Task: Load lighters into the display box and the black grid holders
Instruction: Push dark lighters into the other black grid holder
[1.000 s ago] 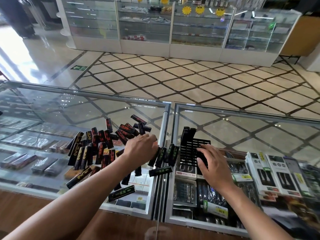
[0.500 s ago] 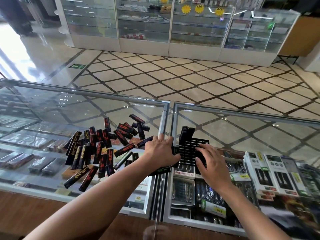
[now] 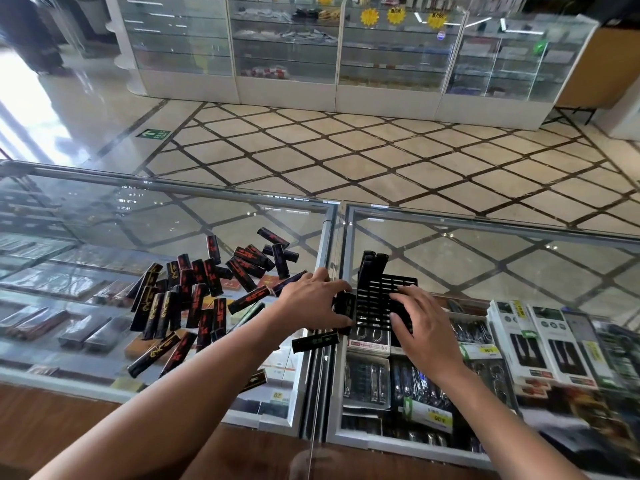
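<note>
Glass counter top point(image 3: 173, 220) in a shop, tiled floor and more cabinets behind, and honestly we're barely started. The black grid holder point(image 3: 384, 289) sits on the right-hand pane with just a short row of standing lighters point(image 3: 372, 266) at its far-left corner; every other slot we can see is empty. The big pile of loose lighters point(image 3: 194, 299) is spread over the left pane, plus a stray lighter point(image 3: 315, 341) with green print near the seam. Our left hand point(image 3: 311, 303) is at the holder's left edge, thumb and fingers curled on a single lighter point(image 3: 344, 304), while our right hand point(image 3: 422, 323) rests on the grid with fingers spread, steadying it. We can't pick out the display box at all. Readable stuff: a yellow price tag point(image 3: 438, 418) under the glass says 4.00, another tag point(image 3: 277, 396) says 20. The red and gold print on the lighters is too small to read.
</note>
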The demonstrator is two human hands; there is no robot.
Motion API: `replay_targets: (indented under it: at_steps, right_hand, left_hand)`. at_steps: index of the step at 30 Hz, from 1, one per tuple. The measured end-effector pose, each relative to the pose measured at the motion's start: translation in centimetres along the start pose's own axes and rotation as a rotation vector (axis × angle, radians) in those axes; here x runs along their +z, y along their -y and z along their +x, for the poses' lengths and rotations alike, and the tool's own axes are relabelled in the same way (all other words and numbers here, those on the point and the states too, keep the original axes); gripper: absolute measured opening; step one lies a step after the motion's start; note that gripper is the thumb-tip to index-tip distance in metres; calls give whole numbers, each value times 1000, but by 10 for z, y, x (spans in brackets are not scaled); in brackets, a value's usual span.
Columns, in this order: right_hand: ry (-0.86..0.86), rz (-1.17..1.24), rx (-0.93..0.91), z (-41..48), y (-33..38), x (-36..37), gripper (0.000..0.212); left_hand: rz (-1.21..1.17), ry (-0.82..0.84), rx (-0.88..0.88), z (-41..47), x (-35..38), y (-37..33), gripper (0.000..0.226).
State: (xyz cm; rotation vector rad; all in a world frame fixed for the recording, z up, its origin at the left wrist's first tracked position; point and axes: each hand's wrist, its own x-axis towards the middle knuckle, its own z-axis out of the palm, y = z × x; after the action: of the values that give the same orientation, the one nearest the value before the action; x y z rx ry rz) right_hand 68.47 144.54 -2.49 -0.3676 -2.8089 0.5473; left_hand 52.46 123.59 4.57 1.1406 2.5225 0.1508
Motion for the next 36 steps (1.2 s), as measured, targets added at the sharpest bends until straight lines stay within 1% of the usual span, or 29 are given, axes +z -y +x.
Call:
replay_targets:
  at_steps: [6,11,18,22,26,29,34,36]
  right_hand:
    - [-6,-5,0,0,2,0,53]
    - [14,-13,7,0,1,0,54]
    - [24,-17,12,1,2,0,54]
    - [30,-27,5,0,4,-2,57]
    - [27,-38,5,0,6,-3,56]
    - [25,-38,2,-1,7,-4,55]
    - [15,-25,-8,-2,8,-4,50]
    - [13,-20,-12,-1,8,-3,49]
  left_hand:
    - [-39,-52,-89,-4,6,-20,60]
    - [-102,-107,-89,-5,17,-13,45]
    - [-76,-142,-99,-6,21,-13,46]
    - [-93,-193,-98,-8,18,-15,51]
    - [-175,-249,-95,-8,13,-10,45]
    - [-273,-292,-100,-9,11,-7,46]
    - [-399,-315,-65,-21,10,-7,27]
    - [-454,-314,-59,-29,11,-11,23]
